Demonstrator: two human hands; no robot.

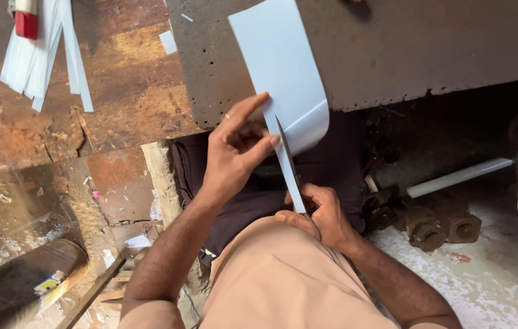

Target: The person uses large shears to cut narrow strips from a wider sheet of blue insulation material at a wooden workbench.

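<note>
One pale blue-white sheet (283,67) stands up from the person's lap, its lower edge curling forward, and it serves here as the landmark. The left hand (237,152) grips the sheet's lower left edge, thumb and fingers pinched on it with the forefinger stretched up along the margin. Just below the sheet, the right hand (320,213) is curled around the handles of one pair of scissors (290,173), fingers pressed together in the loops; the blades run up into the sheet's bottom edge, with one narrow strip hanging beside them. Behind the sheet lies one grey concrete slab (405,49). Well to the sheet's left, on the rusty brown worktop (125,79), rests one fanned bundle of white cut strips (39,55), several in number though too overlapped to count, with one red-and-white object (26,18) on top. One small white scrap (168,41) lies between bundle and sheet. To the lower right of the sheet sits one white pipe (460,176).
</note>
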